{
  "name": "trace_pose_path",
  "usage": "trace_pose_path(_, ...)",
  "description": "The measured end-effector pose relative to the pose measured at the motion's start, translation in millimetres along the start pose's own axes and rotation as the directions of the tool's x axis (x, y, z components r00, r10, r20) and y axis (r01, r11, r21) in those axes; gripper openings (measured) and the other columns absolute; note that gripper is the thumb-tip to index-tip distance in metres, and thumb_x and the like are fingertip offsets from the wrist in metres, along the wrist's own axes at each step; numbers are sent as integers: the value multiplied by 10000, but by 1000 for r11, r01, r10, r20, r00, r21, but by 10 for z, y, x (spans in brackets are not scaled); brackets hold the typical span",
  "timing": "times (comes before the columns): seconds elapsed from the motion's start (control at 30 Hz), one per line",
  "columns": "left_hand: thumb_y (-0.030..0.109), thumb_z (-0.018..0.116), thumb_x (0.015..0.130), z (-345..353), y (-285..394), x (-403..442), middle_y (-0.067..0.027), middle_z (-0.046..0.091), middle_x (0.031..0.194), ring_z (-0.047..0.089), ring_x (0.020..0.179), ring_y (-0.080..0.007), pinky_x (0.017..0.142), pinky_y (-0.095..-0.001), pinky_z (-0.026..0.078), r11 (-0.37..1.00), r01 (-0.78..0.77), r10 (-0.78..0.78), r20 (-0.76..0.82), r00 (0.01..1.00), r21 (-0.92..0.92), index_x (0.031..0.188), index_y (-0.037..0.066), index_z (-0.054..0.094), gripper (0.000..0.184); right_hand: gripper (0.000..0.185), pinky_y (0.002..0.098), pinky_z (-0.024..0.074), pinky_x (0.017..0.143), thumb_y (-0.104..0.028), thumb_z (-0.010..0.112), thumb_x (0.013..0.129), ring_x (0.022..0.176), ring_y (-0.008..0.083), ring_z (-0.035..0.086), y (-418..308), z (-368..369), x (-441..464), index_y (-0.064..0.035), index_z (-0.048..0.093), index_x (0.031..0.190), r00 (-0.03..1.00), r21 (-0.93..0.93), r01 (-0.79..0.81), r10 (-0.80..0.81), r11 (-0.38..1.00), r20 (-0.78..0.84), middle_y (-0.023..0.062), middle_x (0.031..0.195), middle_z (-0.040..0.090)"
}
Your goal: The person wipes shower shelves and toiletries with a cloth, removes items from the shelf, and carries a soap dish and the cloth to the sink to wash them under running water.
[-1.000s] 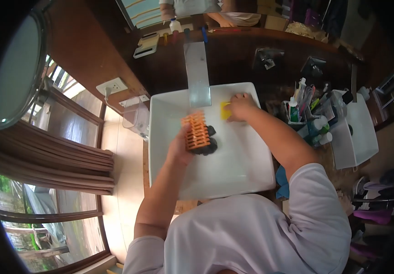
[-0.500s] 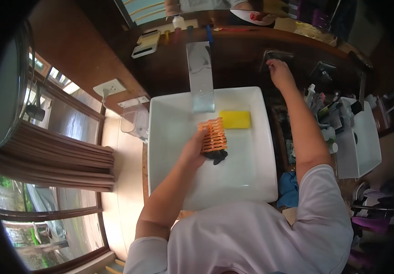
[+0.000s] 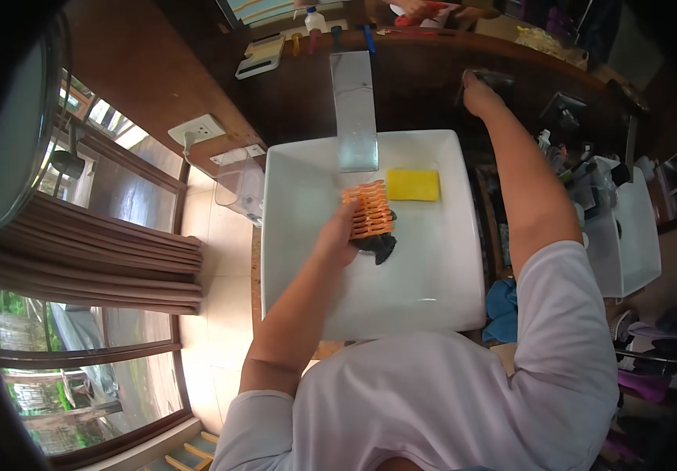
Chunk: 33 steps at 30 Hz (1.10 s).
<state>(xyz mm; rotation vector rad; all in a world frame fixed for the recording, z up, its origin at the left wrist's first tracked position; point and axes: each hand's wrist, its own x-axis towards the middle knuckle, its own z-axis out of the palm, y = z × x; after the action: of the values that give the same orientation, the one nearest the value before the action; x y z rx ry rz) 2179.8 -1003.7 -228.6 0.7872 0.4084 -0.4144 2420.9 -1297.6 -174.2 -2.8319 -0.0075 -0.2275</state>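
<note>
My left hand (image 3: 340, 228) is closed around the side of a small orange slatted plastic piece (image 3: 370, 210), which looks like a little basket. A dark, limp bundle (image 3: 378, 247), perhaps cloth, hangs just below it in the same hand. Both are over the white square sink (image 3: 425, 302), under the wide flat metal spout (image 3: 354, 114). I cannot tell whether water runs. To the right of the orange piece lies a yellow sponge (image 3: 413, 185). My right hand (image 3: 480, 94) reaches up to the dark wall and is closed at a metal tap handle (image 3: 498, 78), its fingertips partly hidden.
Right of the sink stand a white bin (image 3: 629, 235) and assorted bottles, with a blue cloth (image 3: 501, 310) nearer me. A clear container (image 3: 238, 184) hangs at the left beneath a wall socket (image 3: 196, 128). A soap dish (image 3: 262, 56) and a bottle (image 3: 315, 20) sit on the ledge.
The view has tilted, so the sink sits higher. My left hand still grips the orange piece and dark bundle over the sink; my right hand stays at the tap handle.
</note>
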Motion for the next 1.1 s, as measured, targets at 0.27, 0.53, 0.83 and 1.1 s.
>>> trace_pose_path(0.27,214,418,938,-157,-58,132,-143,547,1103,559,1013,-247,885,-380,464,995,-89,85,99,992,45,1200,-20,415,351,453,417,388,935,-178,560,809,1128,353,474,-301,-192,-351,-125,440,1243,995,-173,-42,26,984,-93,209,1179,516)
trace_pose_path(0.53,238,467,935,-275,-128,358,-108,562,1057,568,957,-185,799,-323,482,963,-209,196,87,977,171,1170,-8,460,341,250,329,453,777,-126,572,805,949,186,534,-1366,703,-1866,-39,527,1035,932,760,-304,13,574,363,102,1006,549)
trace_pose_path(0.83,231,456,938,52,-28,191,-121,490,1139,513,1024,-189,881,-302,425,883,-386,429,-126,895,266,1259,38,375,383,413,326,500,728,-443,565,832,781,194,606,-1563,1072,-2051,-70,580,1010,715,655,-667,-60,-355,697,74,903,623)
trace_pose_path(1.1,176,459,915,32,-296,158,-97,495,1192,534,990,-218,833,-320,449,768,-379,461,-35,887,517,1280,90,404,380,402,358,453,806,-495,549,795,936,195,555,-1639,911,-2299,-136,569,976,705,535,-643,-150,-548,693,49,995,587)
